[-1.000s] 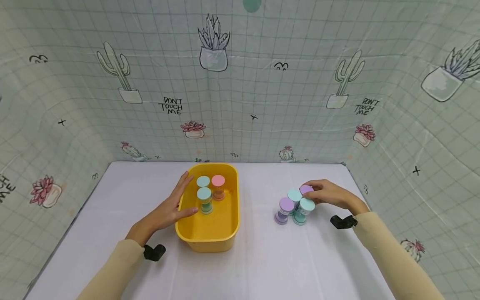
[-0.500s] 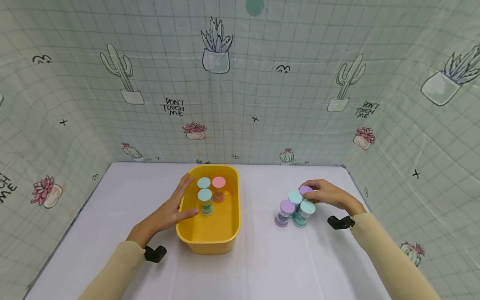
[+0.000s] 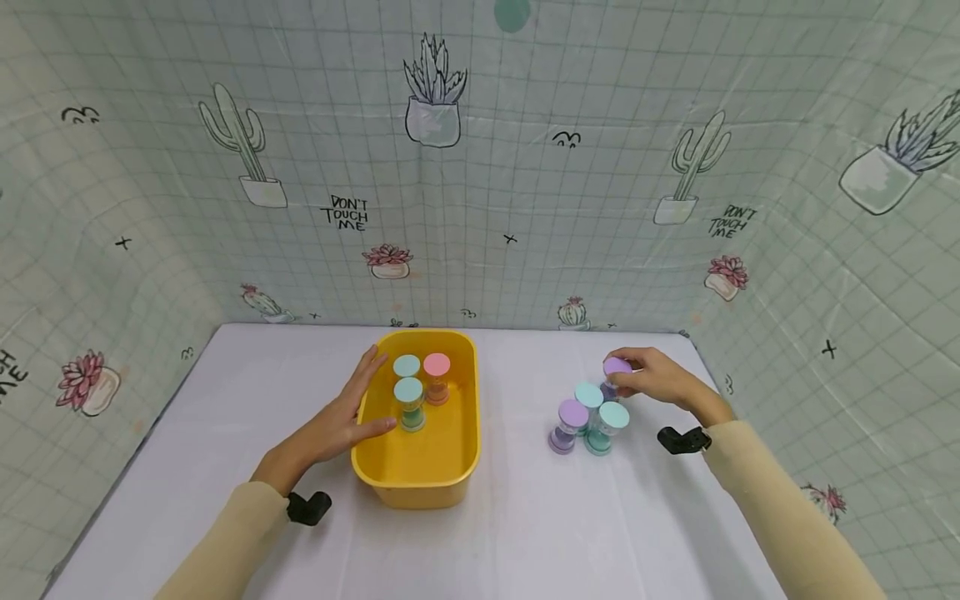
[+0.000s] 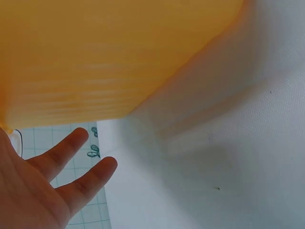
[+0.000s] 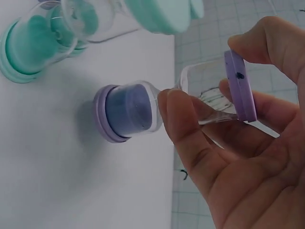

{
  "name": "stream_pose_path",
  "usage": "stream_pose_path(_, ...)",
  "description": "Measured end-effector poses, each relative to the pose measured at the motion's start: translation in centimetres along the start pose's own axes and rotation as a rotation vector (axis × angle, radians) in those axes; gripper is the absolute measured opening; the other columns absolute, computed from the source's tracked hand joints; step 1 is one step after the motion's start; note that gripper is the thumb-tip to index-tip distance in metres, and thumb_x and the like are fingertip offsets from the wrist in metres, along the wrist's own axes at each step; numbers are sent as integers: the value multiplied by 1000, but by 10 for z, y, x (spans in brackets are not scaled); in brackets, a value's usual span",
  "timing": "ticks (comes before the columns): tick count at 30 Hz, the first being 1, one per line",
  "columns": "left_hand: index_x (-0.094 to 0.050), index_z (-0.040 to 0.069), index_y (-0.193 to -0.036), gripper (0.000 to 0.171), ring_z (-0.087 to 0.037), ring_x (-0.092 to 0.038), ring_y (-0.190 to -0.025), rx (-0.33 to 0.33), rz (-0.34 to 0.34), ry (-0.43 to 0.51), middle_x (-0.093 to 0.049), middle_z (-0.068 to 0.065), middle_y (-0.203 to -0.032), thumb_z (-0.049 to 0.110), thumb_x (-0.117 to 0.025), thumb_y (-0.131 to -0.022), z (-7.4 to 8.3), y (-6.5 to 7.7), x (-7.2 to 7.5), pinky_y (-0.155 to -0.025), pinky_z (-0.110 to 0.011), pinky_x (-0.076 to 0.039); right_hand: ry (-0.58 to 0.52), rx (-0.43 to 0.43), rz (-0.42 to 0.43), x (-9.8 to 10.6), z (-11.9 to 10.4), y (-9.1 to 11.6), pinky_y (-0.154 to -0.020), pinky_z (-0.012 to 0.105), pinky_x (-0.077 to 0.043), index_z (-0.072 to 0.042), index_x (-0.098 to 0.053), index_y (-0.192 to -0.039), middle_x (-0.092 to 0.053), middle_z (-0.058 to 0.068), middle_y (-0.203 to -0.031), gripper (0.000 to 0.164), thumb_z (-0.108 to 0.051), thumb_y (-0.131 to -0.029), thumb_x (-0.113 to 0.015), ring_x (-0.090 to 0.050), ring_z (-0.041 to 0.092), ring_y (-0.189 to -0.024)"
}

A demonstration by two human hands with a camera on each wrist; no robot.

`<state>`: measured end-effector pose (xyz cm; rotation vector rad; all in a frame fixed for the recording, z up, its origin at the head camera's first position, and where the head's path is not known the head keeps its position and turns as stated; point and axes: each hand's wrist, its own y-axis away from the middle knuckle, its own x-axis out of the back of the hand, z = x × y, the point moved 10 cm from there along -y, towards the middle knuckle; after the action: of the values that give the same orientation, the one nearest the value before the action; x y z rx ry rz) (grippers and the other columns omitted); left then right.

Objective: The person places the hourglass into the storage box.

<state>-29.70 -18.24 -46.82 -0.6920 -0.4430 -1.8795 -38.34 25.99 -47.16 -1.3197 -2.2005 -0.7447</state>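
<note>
My right hand (image 3: 662,380) grips a sand timer with purple caps (image 3: 617,365) by its upper glass and top cap. In the right wrist view this purple sand timer (image 5: 131,109) shows dark sand in its lower bulb. Just in front of it are two mint-capped sand timers (image 3: 613,415) and another purple-capped sand timer (image 3: 573,414), all upright. My left hand (image 3: 337,425) lies at the left rim of a yellow bin (image 3: 452,454), thumb over the edge and fingers extended. Two straight fingers (image 4: 93,179) show beside the bin wall in the left wrist view.
Inside the bin stand two mint-capped sand timers (image 3: 410,392) and one pink-capped sand timer (image 3: 437,365), toward its back. A white cloth covers the table (image 3: 517,517). Behind and at both sides rises a grid-patterned sheet (image 3: 480,183) with cactus drawings.
My right hand has moved slightly back and up with the purple sand timer, away from the cluster, so more of its glass shows. My left hand stays at the bin.
</note>
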Motion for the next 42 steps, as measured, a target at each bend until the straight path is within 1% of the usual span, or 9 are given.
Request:
stream_pose_path(4,-6,23,-167,102,-49,-3,-158,-1,0,-1,12,-8,-174,55,-66,-92,-1,0,0,-116,-76,-19,40,25,38,11,-11,1,-87,37,-62,6,-54,-140,-68,22,-118,52,-23,-98,-65,-74,23,-92)
stream_pose_path(7,-7,22,-167,102,-49,-4,-158,-8,4,-10,11,-9,-174,56,-67,-91,0,-1,1,-116,-76,-20,58,44,67,20,-20,0,-87,37,-62,8,-52,-142,-69,24,-118,55,-24,-98,-66,-75,23,-92)
stream_pose_path(11,-7,22,-167,103,-50,-4,-158,-18,0,0,12,-10,-174,55,-67,-91,1,-2,0,-116,-77,-20,62,73,93,30,-32,-3,-85,35,-61,4,-53,-143,-71,24,-118,53,-23,-98,-65,-75,23,-92)
stream_pose_path(13,-7,21,-167,102,-50,-3,-158,-24,-3,15,12,-10,-174,54,-68,-91,2,-3,-1,-116,-77,-20,63,97,104,34,-41,-4,-84,36,-61,1,-55,-142,-71,24,-116,50,-21,-98,-65,-74,25,-92)
stream_pose_path(18,-7,21,-167,101,-50,-3,-158,-35,-5,23,12,-10,-174,51,-68,-92,3,-3,-2,-115,-77,-22,100,155,133,39,-72,-9,-83,42,-58,-3,-56,-142,-73,22,-111,49,-21,-98,-66,-74,30,-92)
stream_pose_path(21,-8,21,-167,101,-50,-4,-158,-36,-1,16,12,-10,-174,51,-69,-92,3,-3,-2,-114,-77,-24,109,190,137,37,-96,-14,-83,41,-59,-4,-57,-142,-74,20,-109,49,-25,-98,-67,-75,30,-92)
stream_pose_path(27,-8,22,-167,101,-50,-4,-157,-46,-1,25,12,-10,-174,49,-69,-92,5,-2,-1,-114,-77,-24,98,266,97,19,-147,-28,-78,33,-58,-9,-61,-137,-74,14,-104,45,-28,-97,-68,-73,22,-85)
stream_pose_path(35,-7,22,-167,101,-51,-5,-157,-37,0,21,12,-10,-174,49,-69,-91,1,0,-1,-112,-77,-29,85,377,-33,-27,-218,-42,-77,34,-63,-5,-60,-137,-75,12,-96,48,-26,-96,-71,-74,23,-79)
stream_pose_path(42,-7,22,-167,100,-51,-5,-157,-37,0,10,12,-10,-174,51,-68,-92,1,-2,0,-111,-77,-30,156,406,-139,-69,-257,-52,-70,31,-60,-7,-61,-130,-76,7,-87,41,-30,-97,-70,-74,19,-71)
